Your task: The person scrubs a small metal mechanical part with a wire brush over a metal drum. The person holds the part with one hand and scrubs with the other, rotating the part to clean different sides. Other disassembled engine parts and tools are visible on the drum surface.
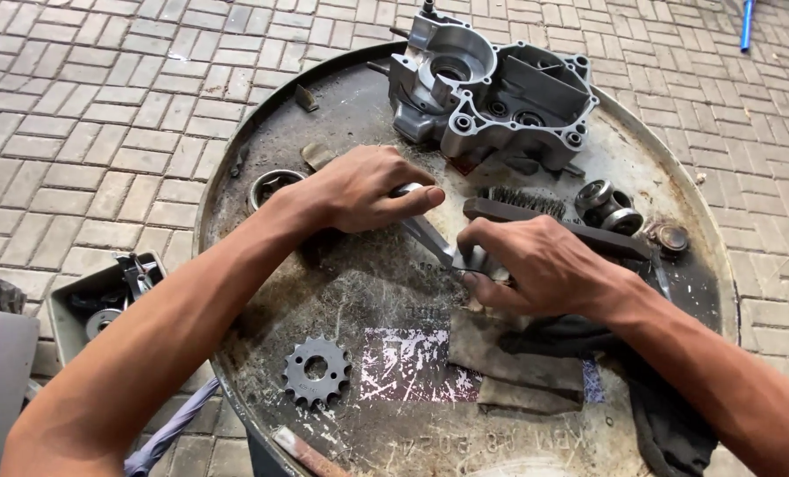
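Both hands meet over the middle of a round, greasy metal drum top (262,150). My left hand (359,187) grips the upper end of a long grey metal part (432,240), thumb stretched along it. My right hand (536,261) pinches the lower end of the same part. Just behind my right hand lies a dark wire brush (536,208). A silver aluminium engine case half (492,88) rests at the far side of the drum top.
A toothed sprocket (316,369) lies near the front left. A bearing ring (273,185) sits left, small round parts (608,206) right, dark rags (589,353) under my right wrist. A grey parts tray (103,300) stands on the brick paving at left.
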